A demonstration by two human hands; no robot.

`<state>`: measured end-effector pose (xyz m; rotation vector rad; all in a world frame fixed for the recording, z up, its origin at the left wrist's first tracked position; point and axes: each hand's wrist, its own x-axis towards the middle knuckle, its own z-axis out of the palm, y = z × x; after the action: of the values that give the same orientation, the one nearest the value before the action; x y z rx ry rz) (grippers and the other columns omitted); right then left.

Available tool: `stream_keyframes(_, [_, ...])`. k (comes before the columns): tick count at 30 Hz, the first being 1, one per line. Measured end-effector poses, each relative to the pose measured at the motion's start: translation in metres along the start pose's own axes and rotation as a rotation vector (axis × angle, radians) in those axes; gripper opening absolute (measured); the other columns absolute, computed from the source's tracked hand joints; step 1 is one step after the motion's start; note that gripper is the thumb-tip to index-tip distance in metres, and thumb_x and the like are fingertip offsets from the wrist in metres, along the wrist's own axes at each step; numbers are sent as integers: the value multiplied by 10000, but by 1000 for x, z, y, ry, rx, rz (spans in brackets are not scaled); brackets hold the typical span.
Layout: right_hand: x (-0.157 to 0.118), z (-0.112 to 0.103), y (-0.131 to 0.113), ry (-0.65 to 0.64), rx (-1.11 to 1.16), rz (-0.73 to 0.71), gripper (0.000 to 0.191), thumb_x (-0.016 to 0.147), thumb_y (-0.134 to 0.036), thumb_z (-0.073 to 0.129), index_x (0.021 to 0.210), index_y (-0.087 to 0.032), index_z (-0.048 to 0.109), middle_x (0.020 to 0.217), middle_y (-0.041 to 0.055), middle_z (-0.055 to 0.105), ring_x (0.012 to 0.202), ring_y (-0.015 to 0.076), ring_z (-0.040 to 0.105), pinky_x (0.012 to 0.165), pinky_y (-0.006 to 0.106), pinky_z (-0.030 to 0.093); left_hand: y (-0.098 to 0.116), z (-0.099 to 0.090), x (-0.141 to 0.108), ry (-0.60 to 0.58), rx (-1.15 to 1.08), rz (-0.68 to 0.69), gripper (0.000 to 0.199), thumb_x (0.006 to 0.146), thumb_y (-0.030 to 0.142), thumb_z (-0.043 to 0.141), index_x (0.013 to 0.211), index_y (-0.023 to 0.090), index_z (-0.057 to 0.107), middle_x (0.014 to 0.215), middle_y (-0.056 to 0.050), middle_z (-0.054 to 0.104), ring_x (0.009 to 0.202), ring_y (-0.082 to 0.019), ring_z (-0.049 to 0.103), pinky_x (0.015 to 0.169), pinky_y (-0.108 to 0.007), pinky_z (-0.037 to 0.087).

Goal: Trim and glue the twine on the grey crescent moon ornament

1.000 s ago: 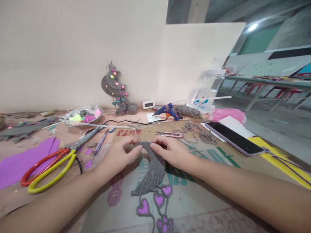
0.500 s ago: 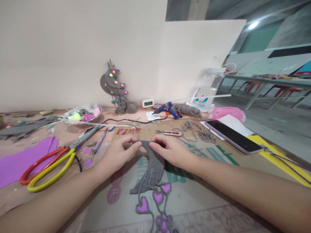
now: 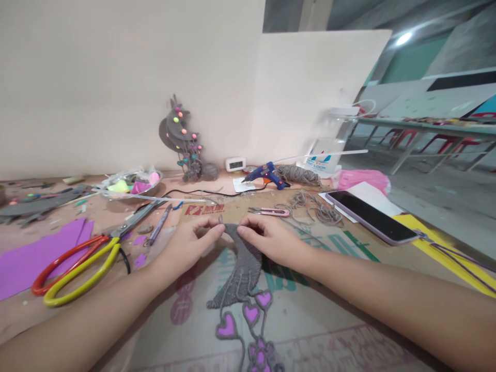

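A grey yarn-wrapped crescent [image 3: 243, 268] lies over the cardboard [image 3: 325, 310], its upper end between my two hands. My left hand [image 3: 197, 240] is closed in a pinch at the left side of that end, with a bit of grey yarn showing at the fingertips. On the other side, my right hand [image 3: 273, 240] grips the crescent's edge between thumb and curled fingers. Yarn strands run down from the crescent to purple hearts [image 3: 227, 326] outlined in grey and a purple-and-grey flower [image 3: 260, 356], which the bottom edge of the picture cuts off.
Large red-and-yellow-handled scissors [image 3: 112, 240], a pen [image 3: 160, 225] and purple sheets [image 3: 42, 253] lie to the left. Pink-handled thread snips [image 3: 269, 212], a blue glue gun [image 3: 267, 175] and loose yarn [image 3: 315, 206] are beyond my hands. A phone [image 3: 370, 217] rests at right.
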<state>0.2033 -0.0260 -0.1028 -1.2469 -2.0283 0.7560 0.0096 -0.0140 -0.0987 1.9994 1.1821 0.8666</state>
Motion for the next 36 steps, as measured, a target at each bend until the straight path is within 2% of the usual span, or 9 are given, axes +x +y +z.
stream_keyframes(5, [0,0,-1,-1,-16,-12,188,859,-275,468,749,-158,567,656,-20,534,605,102,467,552,215,347,0,0,-1,4,63,10,254,836,353,480,692,169,580,655,8,591,636,-144,538,586,-226,430])
stream_keyframes(9, [0,-2,-3,-14,35,47,211,873,-284,450,750,-153,561,658,-17,527,605,102,470,538,209,348,-1,0,0,-20,-22,67,261,857,346,452,838,170,644,829,-28,692,800,-184,614,717,-258,478])
stream_keyframes(11, [0,-2,-3,-15,39,53,211,872,-285,452,746,-152,559,652,-20,521,598,99,465,537,209,346,-1,0,1,-47,-51,65,261,855,342,460,869,165,652,858,-36,704,815,-189,625,732,-263,479])
stream_keyframes(16, [-1,-1,-2,-14,6,17,191,861,-286,467,756,-161,566,659,-24,535,603,101,468,552,214,345,3,0,0,-11,72,13,279,842,366,485,704,160,612,677,-5,623,671,-158,569,615,-232,440])
stream_keyframes(19, [-1,-1,-2,-10,-5,10,180,858,-277,475,756,-164,570,656,-27,535,601,101,465,558,215,345,3,0,-1,-15,94,5,277,846,356,479,684,163,594,651,5,599,645,-149,553,593,-226,429])
stream_keyframes(24, [0,-2,-2,-2,33,45,204,869,-282,461,747,-156,564,659,-20,535,607,105,481,554,214,351,-4,0,2,-50,-24,87,274,869,343,446,883,166,654,866,-35,696,821,-187,616,746,-270,472])
stream_keyframes(26, [0,-2,-1,0,37,44,206,869,-288,460,751,-157,565,661,-18,540,608,107,488,551,215,353,-6,0,3,-52,-63,80,292,871,362,443,912,163,653,893,-46,703,845,-195,624,774,-285,475])
stream_keyframes(31, [0,-1,0,7,30,25,199,865,-289,460,762,-161,572,669,-15,547,614,108,486,547,217,355,-3,1,2,-41,-9,7,311,859,392,453,744,156,620,738,-27,661,716,-170,597,645,-253,462])
stream_keyframes(36, [0,0,2,13,21,14,194,858,-298,467,757,-169,571,666,-15,545,613,110,479,545,217,356,-3,1,1,-12,47,33,276,853,374,463,730,164,592,701,-4,619,688,-155,559,616,-239,438])
